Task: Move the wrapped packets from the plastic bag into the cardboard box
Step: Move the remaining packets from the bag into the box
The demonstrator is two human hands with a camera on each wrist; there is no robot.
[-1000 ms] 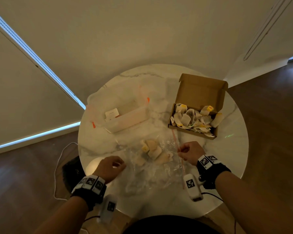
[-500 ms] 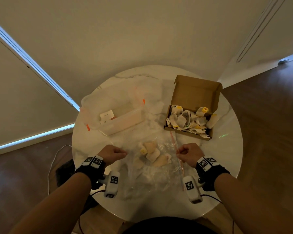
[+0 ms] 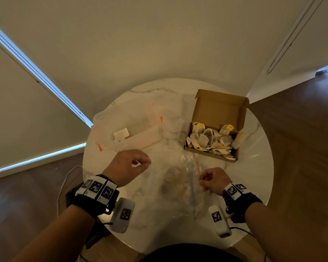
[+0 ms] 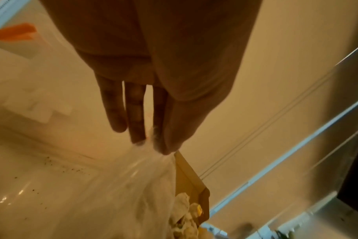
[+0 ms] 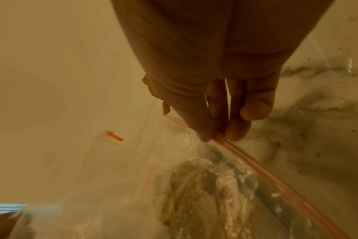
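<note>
A clear zip-top plastic bag [image 3: 180, 178] is held up off the round marble table [image 3: 254, 178] between my hands. Blurred wrapped packets [image 3: 173, 178] sit inside it, also seen as pale lumps [image 5: 196, 194]. My left hand [image 3: 140, 163] pinches the bag's far-left corner [image 4: 153, 145]. My right hand [image 3: 206, 179] pinches the pink zip strip [image 5: 255, 163] between thumb and fingers. The open cardboard box [image 3: 212, 156], lid standing up, sits at the right rear and holds several packets [image 3: 208, 140].
A clear plastic tub [image 3: 129, 129] with orange clips and a white card inside stands at the left rear. A white cable [image 3: 64, 182] hangs off the table's left side. Wood floor surrounds the table; a wall is behind it.
My left hand has moved up and forward from the table's near-left edge, lifting the bag's left corner. The bag has risen and its packets now look blurred. My right hand keeps its pinch.
</note>
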